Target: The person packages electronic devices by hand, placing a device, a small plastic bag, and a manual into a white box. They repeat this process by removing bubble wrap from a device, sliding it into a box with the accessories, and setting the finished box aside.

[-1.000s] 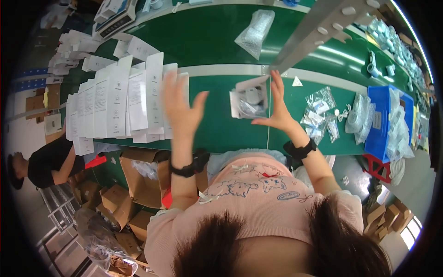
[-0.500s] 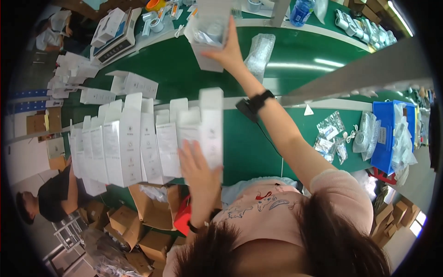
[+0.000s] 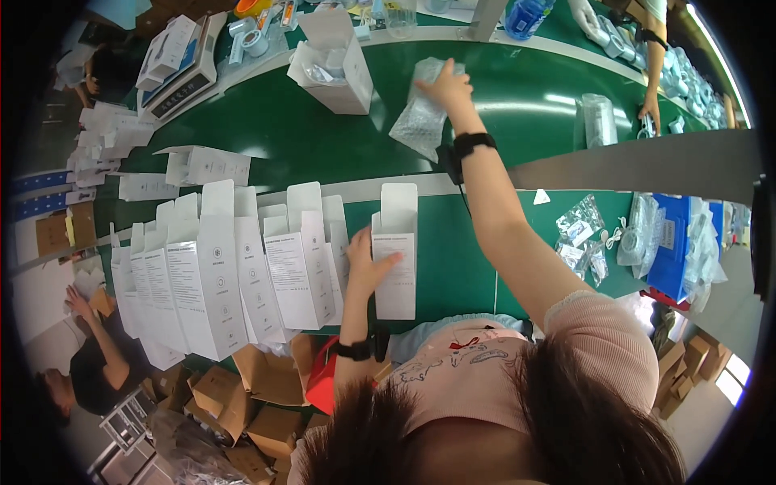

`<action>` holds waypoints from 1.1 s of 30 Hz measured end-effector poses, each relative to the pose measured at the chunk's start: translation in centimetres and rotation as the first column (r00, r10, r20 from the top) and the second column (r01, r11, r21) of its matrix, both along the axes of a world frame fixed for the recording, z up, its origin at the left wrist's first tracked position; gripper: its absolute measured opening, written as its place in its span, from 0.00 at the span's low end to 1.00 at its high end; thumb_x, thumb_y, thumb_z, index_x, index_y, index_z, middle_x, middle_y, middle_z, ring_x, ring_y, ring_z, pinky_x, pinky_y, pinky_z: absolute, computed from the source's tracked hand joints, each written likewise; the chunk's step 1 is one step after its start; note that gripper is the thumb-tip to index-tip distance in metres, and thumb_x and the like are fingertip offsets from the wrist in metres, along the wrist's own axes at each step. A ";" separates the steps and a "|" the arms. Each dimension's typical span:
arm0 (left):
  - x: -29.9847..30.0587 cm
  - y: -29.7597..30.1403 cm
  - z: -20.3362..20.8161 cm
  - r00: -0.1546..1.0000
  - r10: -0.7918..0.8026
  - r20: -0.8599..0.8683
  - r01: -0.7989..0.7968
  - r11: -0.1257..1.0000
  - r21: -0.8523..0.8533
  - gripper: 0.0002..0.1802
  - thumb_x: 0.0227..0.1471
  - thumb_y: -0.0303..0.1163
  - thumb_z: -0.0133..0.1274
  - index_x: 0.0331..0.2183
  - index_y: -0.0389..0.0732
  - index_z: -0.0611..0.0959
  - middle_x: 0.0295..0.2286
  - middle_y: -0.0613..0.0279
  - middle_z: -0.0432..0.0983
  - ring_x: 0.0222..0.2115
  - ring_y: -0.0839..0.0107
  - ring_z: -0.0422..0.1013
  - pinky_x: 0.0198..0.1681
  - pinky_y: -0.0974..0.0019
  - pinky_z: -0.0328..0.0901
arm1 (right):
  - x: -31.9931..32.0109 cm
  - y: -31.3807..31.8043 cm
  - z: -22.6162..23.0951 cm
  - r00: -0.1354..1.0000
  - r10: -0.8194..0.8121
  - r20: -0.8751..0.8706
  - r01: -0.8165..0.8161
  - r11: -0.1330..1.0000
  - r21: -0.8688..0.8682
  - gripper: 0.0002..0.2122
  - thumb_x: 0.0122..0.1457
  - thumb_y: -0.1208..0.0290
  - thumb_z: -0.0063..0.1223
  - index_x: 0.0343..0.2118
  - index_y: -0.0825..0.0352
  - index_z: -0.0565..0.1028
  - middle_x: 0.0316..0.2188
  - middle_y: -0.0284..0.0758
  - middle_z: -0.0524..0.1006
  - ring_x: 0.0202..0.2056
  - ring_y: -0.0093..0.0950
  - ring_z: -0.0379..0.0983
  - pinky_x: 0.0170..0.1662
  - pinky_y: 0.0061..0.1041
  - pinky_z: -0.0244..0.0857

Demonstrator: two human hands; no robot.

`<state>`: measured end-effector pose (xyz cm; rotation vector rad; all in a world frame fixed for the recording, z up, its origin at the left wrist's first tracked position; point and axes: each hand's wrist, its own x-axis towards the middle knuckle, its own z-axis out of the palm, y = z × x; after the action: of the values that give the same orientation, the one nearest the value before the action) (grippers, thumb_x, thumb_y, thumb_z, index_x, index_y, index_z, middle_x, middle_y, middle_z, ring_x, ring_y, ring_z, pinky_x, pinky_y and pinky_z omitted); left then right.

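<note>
My left hand [image 3: 368, 265] grips a tall white carton [image 3: 396, 279] standing at the front of the bench, its top flap raised. The thumb lies on its printed face and the fingers are at its left side. My right hand [image 3: 449, 87] is over the upper end of a clear bubble-wrap pouch [image 3: 420, 121] on the green surface beyond, its fingers spread. Left of that pouch stands an open white box [image 3: 347, 85] with a clear-wrapped item inside. Beside my left hand, several open white cartons [image 3: 206, 291] stand in a row.
A blue bin [image 3: 669, 250] with bubble-wrapped items stands at the right, near small clear packets [image 3: 578, 234]. A metal post [image 3: 638, 168] crosses the right side. Another wrapped item [image 3: 598, 121] lies on the far surface, near a co-worker's hand [image 3: 649, 109]. Another person sits at lower left.
My right hand has let go of the open white box and moved over the bubble-wrap pouch. My left hand has shifted right with a carton, now apart from the row. A co-worker's arm has appeared.
</note>
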<state>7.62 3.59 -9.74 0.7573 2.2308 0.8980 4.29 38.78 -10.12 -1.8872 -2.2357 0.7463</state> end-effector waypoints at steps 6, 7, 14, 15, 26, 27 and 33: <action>1.4 1.1 2.4 0.729 0.076 0.680 -0.381 0.871 0.311 0.42 0.33 0.23 0.57 0.52 0.37 0.58 0.45 0.54 0.58 0.47 0.64 0.57 0.50 0.64 0.54 | 2.5 -1.8 -1.8 0.770 0.216 -0.601 -0.216 0.974 0.074 0.43 0.39 0.68 0.57 0.58 0.58 0.43 0.47 0.48 0.60 0.40 0.43 0.66 0.41 0.34 0.65; 1.6 0.7 3.1 0.725 0.099 0.682 -0.402 0.865 0.301 0.42 0.33 0.23 0.57 0.52 0.37 0.58 0.45 0.54 0.58 0.47 0.64 0.57 0.50 0.64 0.54 | 3.1 -3.4 0.1 0.766 0.228 -0.601 -0.238 0.969 0.064 0.43 0.39 0.68 0.57 0.58 0.58 0.43 0.47 0.48 0.60 0.40 0.43 0.66 0.41 0.34 0.65; 2.9 -1.0 7.0 0.990 -0.135 -0.045 0.142 0.962 0.232 0.42 0.32 0.28 0.61 0.49 0.39 0.57 0.45 0.51 0.58 0.47 0.64 0.58 0.49 0.63 0.56 | 10.4 -14.0 13.4 -0.047 -0.359 -0.932 -0.473 0.830 -0.296 0.35 0.41 0.80 0.50 0.53 0.61 0.47 0.43 0.40 0.62 0.42 0.32 0.64 0.41 0.29 0.65; 3.6 -0.8 7.4 0.986 -0.162 -0.040 0.167 0.957 0.238 0.42 0.32 0.28 0.61 0.49 0.39 0.57 0.45 0.51 0.58 0.47 0.64 0.58 0.49 0.63 0.56 | 11.1 -15.2 13.8 -0.083 -0.450 -0.889 -0.467 0.806 -0.364 0.33 0.42 0.80 0.51 0.52 0.61 0.48 0.42 0.39 0.62 0.43 0.31 0.64 0.42 0.29 0.64; 10.8 3.0 7.8 0.994 -0.012 -0.112 0.081 0.772 0.631 0.42 0.28 0.22 0.65 0.39 0.43 0.52 0.48 0.43 0.53 0.47 0.57 0.58 0.48 0.58 0.56 | 20.9 -18.3 13.3 0.438 0.481 -0.760 -0.044 0.856 0.516 0.27 0.46 0.71 0.53 0.50 0.59 0.57 0.46 0.40 0.61 0.52 0.38 0.54 0.51 0.36 0.54; 10.8 3.8 7.7 0.993 -0.022 -0.113 0.089 0.770 0.631 0.42 0.28 0.22 0.65 0.39 0.43 0.52 0.48 0.43 0.53 0.47 0.57 0.58 0.48 0.58 0.56 | 22.3 -17.9 13.8 0.531 0.629 -0.567 -0.233 0.752 0.616 0.26 0.45 0.71 0.54 0.49 0.60 0.60 0.47 0.40 0.60 0.53 0.39 0.53 0.52 0.35 0.53; 10.3 6.7 6.3 0.964 -0.051 -0.262 0.238 0.603 0.761 0.42 0.28 0.24 0.66 0.39 0.44 0.51 0.49 0.41 0.51 0.47 0.56 0.57 0.49 0.57 0.55 | 32.5 -15.1 11.4 0.534 0.637 -0.556 -0.351 0.765 0.539 0.21 0.43 0.66 0.57 0.43 0.63 0.71 0.49 0.43 0.63 0.52 0.44 0.54 0.49 0.33 0.56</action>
<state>17.95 10.30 -3.48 1.4707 1.8207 1.8359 36.79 23.72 1.31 -0.5457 -2.1287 0.8519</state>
